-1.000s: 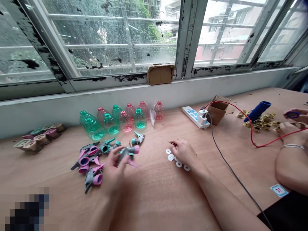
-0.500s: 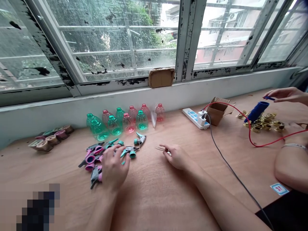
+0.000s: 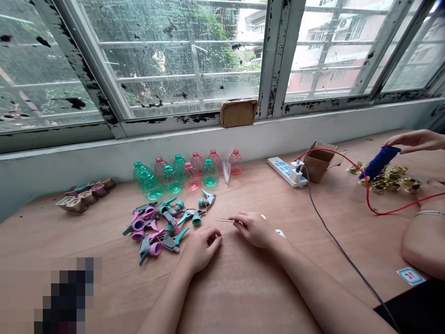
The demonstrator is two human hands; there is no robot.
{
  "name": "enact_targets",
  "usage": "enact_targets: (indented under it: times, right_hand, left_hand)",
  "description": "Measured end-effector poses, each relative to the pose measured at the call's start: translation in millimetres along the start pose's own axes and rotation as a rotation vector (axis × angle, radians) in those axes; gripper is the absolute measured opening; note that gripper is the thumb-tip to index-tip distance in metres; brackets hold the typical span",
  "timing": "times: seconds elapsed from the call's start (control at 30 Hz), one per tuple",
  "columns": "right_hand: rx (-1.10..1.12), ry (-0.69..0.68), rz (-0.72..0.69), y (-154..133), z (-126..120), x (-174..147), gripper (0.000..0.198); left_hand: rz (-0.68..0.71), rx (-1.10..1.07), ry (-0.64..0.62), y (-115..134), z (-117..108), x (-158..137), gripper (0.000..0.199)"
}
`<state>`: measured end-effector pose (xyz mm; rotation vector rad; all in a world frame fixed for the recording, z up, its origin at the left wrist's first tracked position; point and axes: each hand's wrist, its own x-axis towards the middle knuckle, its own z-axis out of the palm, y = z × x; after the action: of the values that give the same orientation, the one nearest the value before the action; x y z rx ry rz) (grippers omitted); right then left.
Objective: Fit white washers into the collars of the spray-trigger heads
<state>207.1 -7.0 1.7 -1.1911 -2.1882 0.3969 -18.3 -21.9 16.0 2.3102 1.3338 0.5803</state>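
My right hand (image 3: pixel 255 230) is closed round a pair of thin metal tweezers (image 3: pixel 225 220), whose tips point left just above the table. Close to its left, my left hand (image 3: pixel 202 249) is curled with thumb and fingertips together; whatever it holds, if anything, is hidden. Beyond and left of it lies a heap of trigger spray heads (image 3: pixel 168 239), grey with pink or teal parts. One grey and teal spray head (image 3: pixel 207 199) lies at the heap's far right end. Small white pieces (image 3: pixel 280 233) lie beside my right hand.
Green and pink clear bottles (image 3: pixel 210 176) stand along the wall. Small cups (image 3: pixel 78 204) sit at left. A power strip (image 3: pixel 287 172), cardboard box (image 3: pixel 318 162) and cables lie to the right, where a co-worker's hand (image 3: pixel 415 139) touches a blue ribbed tube (image 3: pixel 378 163) above gold parts (image 3: pixel 392 178).
My left hand has moved right, off the spray heads, and its fingers have curled closed near my right hand. The co-worker's hand has come down onto the blue tube.
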Motion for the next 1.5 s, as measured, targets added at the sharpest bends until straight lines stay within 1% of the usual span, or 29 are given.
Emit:
enact_targets:
  times: [0.1, 0.2, 0.33, 0.53, 0.7, 0.83, 0.97, 1.23, 1.5]
  right_hand:
    - [0.053, 0.003, -0.026, -0.9, 3.9, -0.9, 0.032]
    - [0.042, -0.024, -0.025, 1.3, 6.1, -1.9, 0.038]
    - [-0.006, -0.056, -0.016, 3.7, 6.9, -1.2, 0.029]
    - [0.019, -0.06, -0.02, 4.6, 10.5, -0.9, 0.022]
    - [-0.065, -0.091, -0.017, 0.5, 6.7, -1.9, 0.014]
    - [-0.079, -0.121, 0.015, -5.3, 0.4, -1.5, 0.015]
    - [-0.064, -0.143, 0.015, -8.9, -2.4, -2.1, 0.014]
    - [-0.075, -0.172, 0.028, -5.8, 3.6, -3.2, 0.012]
    - [-0.085, -0.204, 0.057, -8.9, 4.1, -2.5, 0.011]
  left_hand:
    - [0.0, -0.016, 0.009, 0.8, -0.7, -0.7, 0.015]
    - [0.006, -0.023, 0.01, 1.8, 0.1, -1.0, 0.016]
    - [0.026, -0.014, 0.01, 1.9, 1.0, -1.2, 0.016]
    - [0.007, -0.028, 0.007, 0.4, -0.2, -2.0, 0.018]
    - [0.003, -0.084, 0.038, -0.7, -0.9, -2.8, 0.017]
    - [-0.028, -0.094, 0.041, -0.7, -1.3, -2.4, 0.02]
    - [-0.028, -0.089, 0.037, 0.4, -2.0, -2.1, 0.021]
    - [-0.028, -0.072, 0.041, 0.4, -1.5, -2.6, 0.02]
    - [-0.04, -0.055, 0.031, 0.7, -0.9, -2.1, 0.02]
